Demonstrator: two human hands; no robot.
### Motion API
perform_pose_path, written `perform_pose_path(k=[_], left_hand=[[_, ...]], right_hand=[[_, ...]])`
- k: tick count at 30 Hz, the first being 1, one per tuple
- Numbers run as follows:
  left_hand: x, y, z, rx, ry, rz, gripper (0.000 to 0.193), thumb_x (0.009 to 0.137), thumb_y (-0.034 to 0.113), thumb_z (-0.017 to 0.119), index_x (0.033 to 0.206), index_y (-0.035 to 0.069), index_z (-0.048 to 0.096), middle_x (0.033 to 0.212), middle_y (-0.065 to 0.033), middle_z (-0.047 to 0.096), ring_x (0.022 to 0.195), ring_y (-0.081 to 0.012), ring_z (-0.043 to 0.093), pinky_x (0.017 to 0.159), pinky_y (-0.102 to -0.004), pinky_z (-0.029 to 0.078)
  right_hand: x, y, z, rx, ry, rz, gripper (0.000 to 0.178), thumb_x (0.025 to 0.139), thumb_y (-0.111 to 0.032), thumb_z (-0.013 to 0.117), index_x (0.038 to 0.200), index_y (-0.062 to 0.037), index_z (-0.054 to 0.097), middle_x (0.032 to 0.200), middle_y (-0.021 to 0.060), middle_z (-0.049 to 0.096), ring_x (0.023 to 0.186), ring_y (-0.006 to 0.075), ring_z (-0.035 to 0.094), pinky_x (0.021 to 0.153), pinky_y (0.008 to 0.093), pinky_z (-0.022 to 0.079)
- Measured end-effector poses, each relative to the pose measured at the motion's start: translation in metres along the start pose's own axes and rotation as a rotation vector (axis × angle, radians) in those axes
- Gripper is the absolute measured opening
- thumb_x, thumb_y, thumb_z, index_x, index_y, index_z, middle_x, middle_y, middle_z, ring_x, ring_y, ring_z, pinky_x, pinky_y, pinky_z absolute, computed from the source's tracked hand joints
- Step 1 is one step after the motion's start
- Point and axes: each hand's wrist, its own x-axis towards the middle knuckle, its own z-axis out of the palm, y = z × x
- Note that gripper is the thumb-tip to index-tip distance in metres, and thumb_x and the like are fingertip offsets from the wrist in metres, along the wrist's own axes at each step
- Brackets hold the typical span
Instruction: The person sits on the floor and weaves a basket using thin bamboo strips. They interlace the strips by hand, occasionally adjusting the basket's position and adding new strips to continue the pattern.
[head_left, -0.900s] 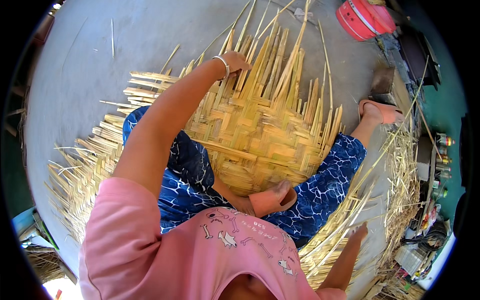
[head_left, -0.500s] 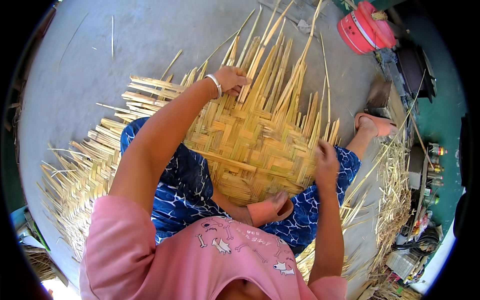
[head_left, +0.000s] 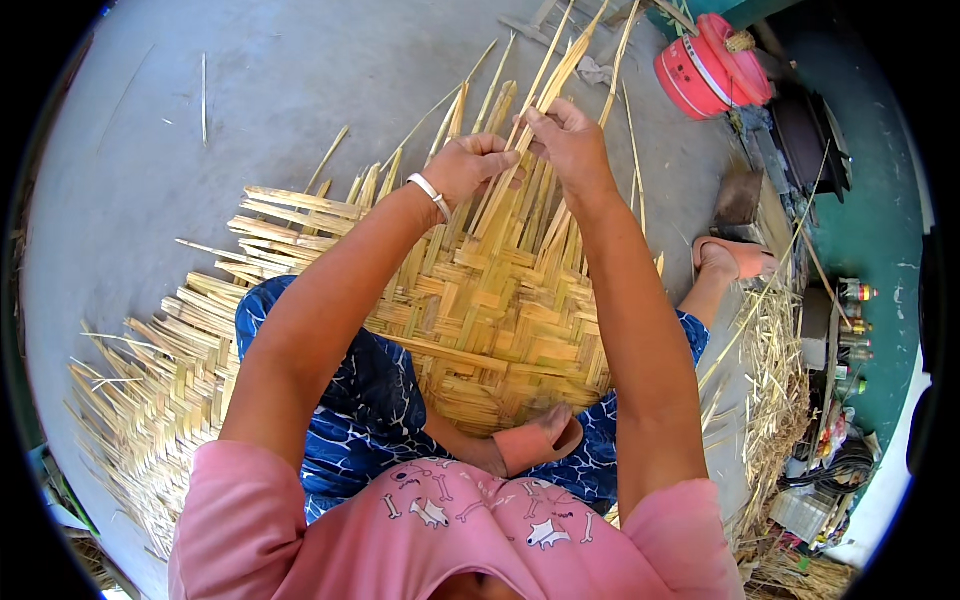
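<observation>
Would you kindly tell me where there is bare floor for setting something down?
The widest bare floor lies upper left, beyond the woven mat and its strips, slivers aside. A smaller patch lies between right forearm, red bucket and wooden block. Strips crowd the left hand and right hand; straw, bottles and cables crowd the right side.

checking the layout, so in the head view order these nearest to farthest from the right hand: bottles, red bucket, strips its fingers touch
1. Strips: touching the right hand.
2. Red bucket: upper right.
3. Bottles: farther right, lower down.
</observation>
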Motion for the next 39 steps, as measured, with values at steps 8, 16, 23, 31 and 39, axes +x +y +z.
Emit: perform_pose_path(k=[8, 16, 23, 31, 39], left_hand=[[0.009, 0.000, 0.011, -0.042, -0.001, 0.051, 0.019, 0.092, 0.021, 0.057, 0.096, 0.003, 0.061, 0.087, -0.0049, 0.064, 0.077, -0.0118, 0.061, 0.071, -0.0264, 0.051], [0.004, 0.012, 0.023, -0.092, 0.009, 0.113, 0.022, 0.094, 0.021, 0.054, 0.100, 0.002, 0.062, 0.091, -0.0059, 0.065, 0.082, -0.0135, 0.061, 0.076, -0.0254, 0.049], [0.003, 0.017, 0.035, 0.085, 0.123, 0.164, 0.020, 0.093, 0.020, 0.052, 0.088, 0.003, 0.061, 0.070, -0.0005, 0.056, 0.061, -0.0082, 0.050, 0.057, -0.0219, 0.040], [0.034, -0.014, 0.032, 0.010, 0.364, 0.253, 0.019, 0.087, 0.017, 0.056, 0.075, 0.003, 0.060, 0.064, -0.0001, 0.056, 0.058, -0.0081, 0.050, 0.051, -0.0245, 0.039], [-0.008, 0.022, 0.011, 0.240, 0.242, 0.324, 0.064, 0.091, 0.040, 0.052, 0.134, -0.004, 0.038, 0.132, -0.0159, 0.046, 0.123, -0.0224, 0.044, 0.101, -0.0334, 0.035]], right_hand=[[0.004, -0.007, -0.013, 0.225, -0.060, 0.133, 0.015, 0.088, -0.017, 0.061, 0.093, -0.0029, 0.060, 0.087, 0.0043, 0.063, 0.078, 0.0131, 0.059, 0.073, 0.0280, 0.049], [0.008, -0.015, -0.012, 0.204, -0.034, 0.113, 0.013, 0.090, -0.015, 0.059, 0.096, -0.0044, 0.058, 0.093, 0.0070, 0.063, 0.085, 0.0165, 0.061, 0.079, 0.0304, 0.049], [0.009, -0.025, -0.013, 0.322, 0.042, 0.111, 0.015, 0.092, -0.017, 0.056, 0.099, -0.0037, 0.054, 0.093, 0.0088, 0.063, 0.084, 0.0179, 0.062, 0.078, 0.0300, 0.051], [-0.027, -0.038, 0.015, 0.581, 0.075, 0.022, 0.012, 0.094, -0.015, 0.051, 0.097, -0.0033, 0.052, 0.087, 0.0083, 0.063, 0.076, 0.0174, 0.062, 0.070, 0.0311, 0.053], [-0.106, -0.029, 0.045, 0.321, 0.067, 0.184, 0.022, 0.094, -0.019, 0.052, 0.109, -0.0019, 0.053, 0.082, 0.0044, 0.059, 0.068, 0.0122, 0.059, 0.064, 0.0254, 0.052]])
